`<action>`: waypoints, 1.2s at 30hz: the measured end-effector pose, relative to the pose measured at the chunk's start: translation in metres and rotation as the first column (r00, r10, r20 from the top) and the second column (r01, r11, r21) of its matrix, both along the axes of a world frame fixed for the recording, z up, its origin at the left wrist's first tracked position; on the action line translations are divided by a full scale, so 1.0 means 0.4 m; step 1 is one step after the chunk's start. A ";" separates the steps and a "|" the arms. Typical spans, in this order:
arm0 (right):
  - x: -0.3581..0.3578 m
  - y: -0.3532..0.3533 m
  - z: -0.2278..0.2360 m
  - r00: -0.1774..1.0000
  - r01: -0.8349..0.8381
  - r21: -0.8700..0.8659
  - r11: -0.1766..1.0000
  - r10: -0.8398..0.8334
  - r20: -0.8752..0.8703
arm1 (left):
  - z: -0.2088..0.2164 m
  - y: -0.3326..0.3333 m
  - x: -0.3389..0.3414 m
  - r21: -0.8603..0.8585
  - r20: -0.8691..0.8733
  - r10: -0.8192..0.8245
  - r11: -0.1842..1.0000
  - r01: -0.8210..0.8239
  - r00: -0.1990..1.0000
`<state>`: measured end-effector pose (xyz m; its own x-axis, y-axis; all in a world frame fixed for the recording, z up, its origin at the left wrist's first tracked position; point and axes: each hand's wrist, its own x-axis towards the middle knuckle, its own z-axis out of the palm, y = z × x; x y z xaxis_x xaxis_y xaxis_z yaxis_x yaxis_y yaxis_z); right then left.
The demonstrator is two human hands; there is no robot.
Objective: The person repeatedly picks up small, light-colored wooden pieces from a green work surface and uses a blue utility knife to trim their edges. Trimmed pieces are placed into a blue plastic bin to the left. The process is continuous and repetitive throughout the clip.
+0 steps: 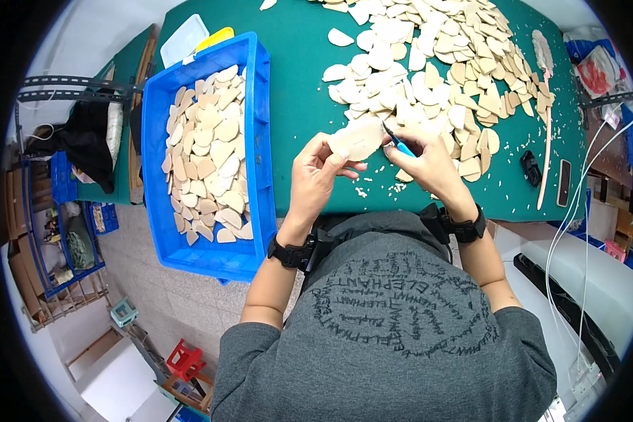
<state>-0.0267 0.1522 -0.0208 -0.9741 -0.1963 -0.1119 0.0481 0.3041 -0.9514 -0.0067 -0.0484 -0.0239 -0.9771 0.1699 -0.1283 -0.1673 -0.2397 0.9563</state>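
Note:
My left hand [314, 174] pinches a flat cream-coloured piece [359, 141] with a rounded outline, held just above the green table. In my right hand [430, 167] is a small blue-handled cutting tool [402, 146] with a dark tip. That tip meets the right edge of the piece; whether its jaws are open cannot be made out. Beyond my hands spreads a big heap of similar flat cream and tan pieces [415, 88]. Small pale scraps [362, 191] lie on the table under the held piece.
On the left stands a blue plastic crate [259, 133] holding many such pieces. Behind it are a white tray [184, 41] and a yellow one [214, 39]. Along the right lie a long-handled brush [546, 126], a black object [531, 169] and a phone [564, 183] on the green tabletop [295, 84].

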 end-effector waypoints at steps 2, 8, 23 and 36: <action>0.001 -0.002 0.000 1.000 0.009 -0.005 1.000 -0.009 -0.018 | -0.006 -0.001 0.001 -0.023 -0.008 -0.007 1.000 0.007 1.000; 0.000 -0.001 -0.023 0.999 -0.009 -0.018 1.000 0.010 0.031 | -0.014 -0.007 -0.001 -0.013 -0.009 -0.006 1.000 0.006 1.000; 0.022 0.067 -0.044 0.965 0.165 -0.123 0.979 -0.135 0.224 | -0.176 -0.156 -0.076 -0.215 0.099 0.449 0.881 -0.422 0.888; 0.054 0.054 -0.057 0.979 0.127 0.045 0.991 -0.132 0.156 | -0.201 0.019 -0.116 -0.139 0.274 -0.033 0.988 0.074 0.961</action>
